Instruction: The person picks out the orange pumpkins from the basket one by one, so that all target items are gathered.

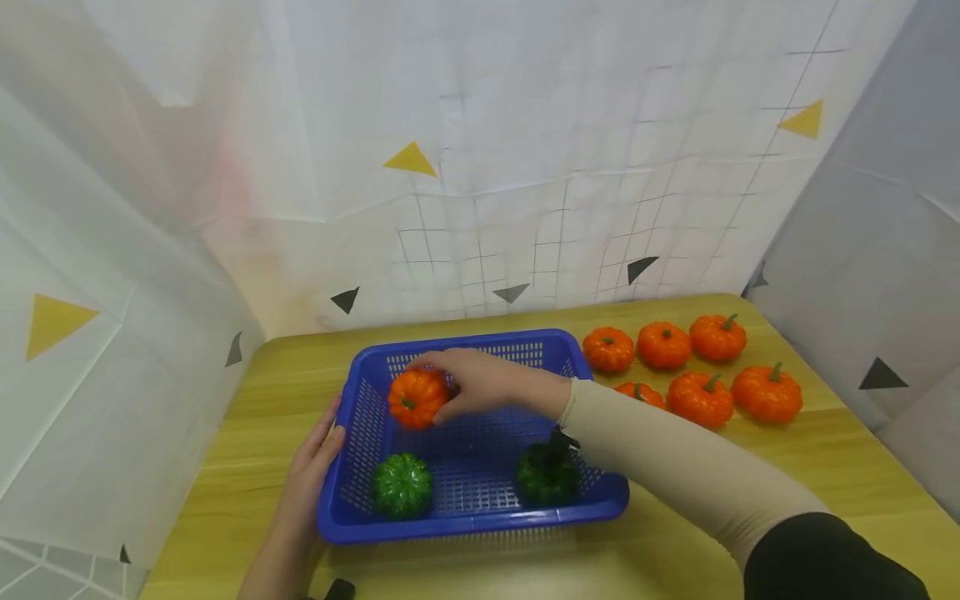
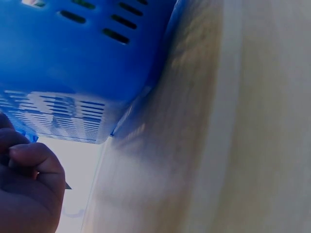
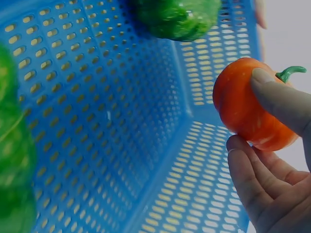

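My right hand [image 1: 476,383] holds a small orange pumpkin [image 1: 417,399] over the far left part of a blue plastic basket [image 1: 472,523]. The right wrist view shows the thumb on one side of the orange pumpkin [image 3: 248,104] and the fingertips below it, its green stem pointing away. At the basket's left rim, my left hand [image 1: 317,450] grips the edge, its fingers curled in the left wrist view. Inside the basket sit a green pumpkin [image 1: 402,486] at the near left and a darker green pumpkin [image 1: 547,475] at the near right, partly under my right wrist.
Several orange pumpkins [image 1: 700,399] stand in two rows on the wooden table [image 1: 817,467], right of the basket. My right forearm partly covers one of them. White sheeting [image 1: 525,208] with triangles and grid lines encloses the table at the back and sides.
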